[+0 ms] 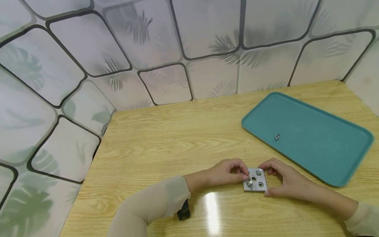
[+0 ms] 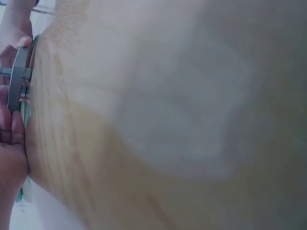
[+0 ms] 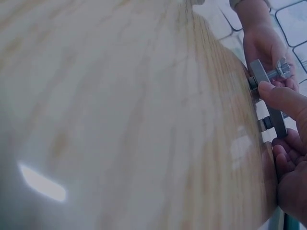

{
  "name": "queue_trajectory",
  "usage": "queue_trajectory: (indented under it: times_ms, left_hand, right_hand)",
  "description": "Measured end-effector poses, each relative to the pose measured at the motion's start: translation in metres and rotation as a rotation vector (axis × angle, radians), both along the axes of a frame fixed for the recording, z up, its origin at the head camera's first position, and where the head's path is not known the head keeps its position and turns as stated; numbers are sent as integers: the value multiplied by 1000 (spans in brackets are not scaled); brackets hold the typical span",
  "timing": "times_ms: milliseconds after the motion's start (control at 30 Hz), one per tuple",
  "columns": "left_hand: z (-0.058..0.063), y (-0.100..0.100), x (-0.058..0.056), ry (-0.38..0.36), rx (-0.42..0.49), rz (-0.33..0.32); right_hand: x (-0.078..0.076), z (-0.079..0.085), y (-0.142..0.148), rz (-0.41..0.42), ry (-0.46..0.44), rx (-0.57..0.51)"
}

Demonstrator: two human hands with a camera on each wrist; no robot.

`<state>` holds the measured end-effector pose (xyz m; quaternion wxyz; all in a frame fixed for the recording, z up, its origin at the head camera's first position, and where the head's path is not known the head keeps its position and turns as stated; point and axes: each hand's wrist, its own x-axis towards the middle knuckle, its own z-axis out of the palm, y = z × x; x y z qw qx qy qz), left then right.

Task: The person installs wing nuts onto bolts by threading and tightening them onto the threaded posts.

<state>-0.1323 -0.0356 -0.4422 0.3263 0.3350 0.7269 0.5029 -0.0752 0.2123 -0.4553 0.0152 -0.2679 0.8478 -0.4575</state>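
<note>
Gripped the metal plate (image 1: 257, 181) by its edges between spread thumb and curved fingers of the right hand (image 1: 287, 181), over the wooden table (image 1: 165, 141) and near the teal tray (image 1: 314, 141). Held the left hand (image 1: 224, 171) with fingers curled and tips right by the wing nut (image 3: 283, 68) above the plate; could not tell whether pinched

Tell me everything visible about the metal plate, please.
The metal plate is silvery grey, flat and squarish, with round holes. Bolts pass through it, one carrying a wing nut. Bolt heads raise it above the wooden table near a teal tray. The right hand grips its right edge; the left hand is at its left side.
</note>
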Motion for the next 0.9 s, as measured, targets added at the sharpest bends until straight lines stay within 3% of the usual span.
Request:
queue_trajectory:
  times_ms: [267,500,900]
  left_hand:
    - [1,-1,0,-15,-15,-11]
    - [1,-3,-2,-30,47,-69]
    - [2,-1,-4,202,-20,-173]
  right_hand:
    - [0,2,0,7,-4,-1]
    - [-1,2,0,2,1,5]
    - [0,2,0,9,-4,-1]
